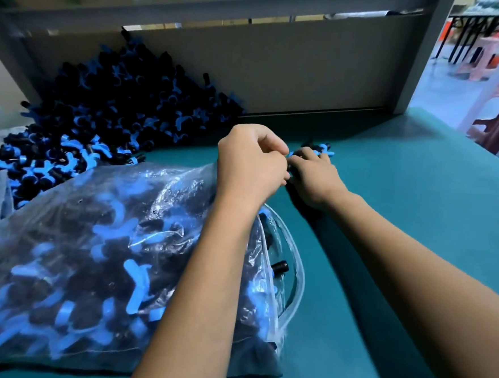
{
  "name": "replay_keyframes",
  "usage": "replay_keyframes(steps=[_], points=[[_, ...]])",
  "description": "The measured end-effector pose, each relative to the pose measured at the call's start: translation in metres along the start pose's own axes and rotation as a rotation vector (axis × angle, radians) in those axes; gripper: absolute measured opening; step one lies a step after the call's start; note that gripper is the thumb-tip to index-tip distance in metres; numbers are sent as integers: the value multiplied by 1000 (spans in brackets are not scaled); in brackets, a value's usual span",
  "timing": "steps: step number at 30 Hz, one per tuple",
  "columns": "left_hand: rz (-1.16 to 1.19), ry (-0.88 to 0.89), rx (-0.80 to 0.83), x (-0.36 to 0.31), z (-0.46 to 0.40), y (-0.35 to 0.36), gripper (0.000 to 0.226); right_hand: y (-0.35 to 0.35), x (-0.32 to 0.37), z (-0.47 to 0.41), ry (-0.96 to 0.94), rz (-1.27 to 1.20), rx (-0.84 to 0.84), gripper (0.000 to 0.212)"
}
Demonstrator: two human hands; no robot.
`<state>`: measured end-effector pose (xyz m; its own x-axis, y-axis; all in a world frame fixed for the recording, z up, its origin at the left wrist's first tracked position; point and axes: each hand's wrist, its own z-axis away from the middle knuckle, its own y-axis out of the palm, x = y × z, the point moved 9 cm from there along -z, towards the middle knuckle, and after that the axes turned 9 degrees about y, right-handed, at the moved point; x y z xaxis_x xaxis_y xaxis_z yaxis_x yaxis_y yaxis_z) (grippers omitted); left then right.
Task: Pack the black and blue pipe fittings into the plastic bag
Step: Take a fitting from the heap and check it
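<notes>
A teal-topped bench (404, 199) runs up to a grey back panel (280, 73) framed by a grey upright post (423, 53). Beyond the right edge, pale shiny floor (455, 94), pink plastic stools (482, 57) and dark-legged tables (467, 15).

Fittings (106, 114) heaped — plastic bag (90, 254) nearly full

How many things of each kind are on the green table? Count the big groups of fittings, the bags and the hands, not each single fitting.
Loose pile of fittings: 1
Small cluster of fittings under the right hand: 1
Plastic bag with fittings inside: 1
Hands, counting the left hand: 2
Total: 5
</notes>
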<state>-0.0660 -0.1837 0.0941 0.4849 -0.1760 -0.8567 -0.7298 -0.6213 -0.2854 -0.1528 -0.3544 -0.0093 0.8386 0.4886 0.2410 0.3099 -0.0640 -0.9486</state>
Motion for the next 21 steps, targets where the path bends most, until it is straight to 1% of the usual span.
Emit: replay_keyframes(steps=[3,5,6,7,8,9,10,11,12,14,16,19,21], points=[[-10,-8,-12,3,-1,-4,33,-12,-2,17,18,-162,-69,19],[-16,-10,-9,3,-1,-5,33,-26,-8,31,37,-226,-134,18],[-21,-13,-4,4,-1,-4,32,-34,-13,38,72,-319,-178,21],[-29,-15,7,5,-1,-3,30,-43,-19,44,122,-516,-224,21],[-40,-23,20,7,-2,-2,27,-50,-24,51,185,-827,-236,21],[-45,-38,32,10,-3,0,22,-50,-25,57,238,-1220,-183,19],[-36,-54,43,13,-4,2,14,-45,-20,61,274,-1594,-74,17],[-17,-74,55,15,-5,4,7,-43,-12,63,264,-1867,39,14],[-3,-87,58,16,-5,5,13,-44,-3,65,231,-1992,137,14],[11,-96,61,19,-5,7,28,-53,14,72,114,-2053,293,17],[44,-95,46,18,-5,7,29,-61,25,76,41,-2107,378,21],[73,-111,0,21,-5,1,27,-65,33,79,18,-2215,417,22],[104,-119,8,23,-4,1,22,-62,34,77,41,-2323,434,23]])
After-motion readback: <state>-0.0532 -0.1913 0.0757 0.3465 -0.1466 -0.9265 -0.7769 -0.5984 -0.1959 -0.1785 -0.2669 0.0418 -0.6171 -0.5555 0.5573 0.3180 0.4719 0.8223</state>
